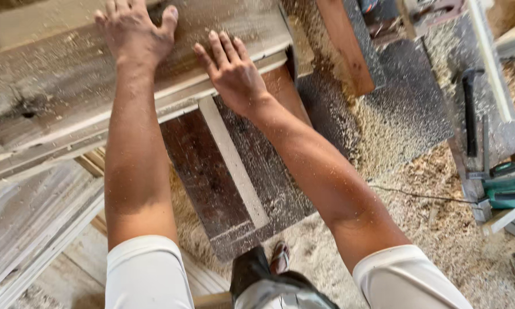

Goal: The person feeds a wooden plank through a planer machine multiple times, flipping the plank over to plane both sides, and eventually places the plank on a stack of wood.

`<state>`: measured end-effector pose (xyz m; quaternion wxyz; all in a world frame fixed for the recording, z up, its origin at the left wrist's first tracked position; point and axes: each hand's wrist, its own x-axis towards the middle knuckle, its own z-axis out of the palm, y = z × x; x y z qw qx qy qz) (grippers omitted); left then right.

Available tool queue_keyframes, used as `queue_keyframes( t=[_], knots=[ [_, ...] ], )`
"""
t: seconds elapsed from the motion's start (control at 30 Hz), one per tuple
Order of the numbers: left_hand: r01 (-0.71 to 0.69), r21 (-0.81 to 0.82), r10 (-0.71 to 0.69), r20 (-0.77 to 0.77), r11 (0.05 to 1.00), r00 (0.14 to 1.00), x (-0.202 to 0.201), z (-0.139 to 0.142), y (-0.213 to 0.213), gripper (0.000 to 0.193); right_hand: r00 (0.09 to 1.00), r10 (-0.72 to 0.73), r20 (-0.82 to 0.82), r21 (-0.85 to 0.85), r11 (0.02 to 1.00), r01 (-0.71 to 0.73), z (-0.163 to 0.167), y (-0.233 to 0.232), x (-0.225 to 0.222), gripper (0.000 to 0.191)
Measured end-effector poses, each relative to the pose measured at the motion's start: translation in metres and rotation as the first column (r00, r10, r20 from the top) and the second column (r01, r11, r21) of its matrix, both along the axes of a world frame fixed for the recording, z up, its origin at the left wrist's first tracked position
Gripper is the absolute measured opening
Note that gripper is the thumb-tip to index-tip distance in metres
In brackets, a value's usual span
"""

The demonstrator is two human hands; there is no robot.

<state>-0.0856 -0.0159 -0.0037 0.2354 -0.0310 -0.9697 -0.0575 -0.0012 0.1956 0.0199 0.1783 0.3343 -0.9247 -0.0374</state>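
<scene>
Head view: plank [68, 86] lengthwise left-right, level.

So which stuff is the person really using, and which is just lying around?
In use:
- left hand, flat on the grey plank
- right hand, flat on the same plank
- dark saw table under the plank

Lying about:
- green power tool
- black-handled tool
- reddish board
- sawdust on the floor
- stacked planks
</scene>
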Motion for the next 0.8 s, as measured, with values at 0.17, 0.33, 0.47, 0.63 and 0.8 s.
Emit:
queue_keyframes(
  t=[0.17,0.33,0.47,0.63,0.8],
  knots=[
    [-0.05,0.072,0.026,0.304,0.996,0.952,0.024,0.008,0.008,0.077,1.0,0.01,0.027,-0.002,1.0,-0.01,0.0,0.009,0.022,0.068],
    [-0.088,0.105,0.037,0.414,0.991,0.909,0.073,0.015,0.026,0.07,0.999,0.037,0.036,-0.044,0.998,-0.035,-0.006,0.032,0.068,0.061],
    [-0.1,0.105,0.043,0.449,0.989,0.892,0.129,0.017,0.045,0.072,0.996,0.043,0.072,-0.041,0.998,-0.04,-0.011,0.053,0.125,0.061],
    [-0.104,0.101,0.045,0.467,0.989,0.883,0.2,0.015,0.07,0.072,0.993,0.054,0.105,-0.048,0.998,-0.049,-0.022,0.084,0.196,0.061],
    [-0.137,0.097,0.069,0.509,0.986,0.858,0.266,0.019,0.095,0.069,0.987,0.065,0.146,-0.049,0.997,-0.058,-0.033,0.112,0.258,0.065]
  ],
)
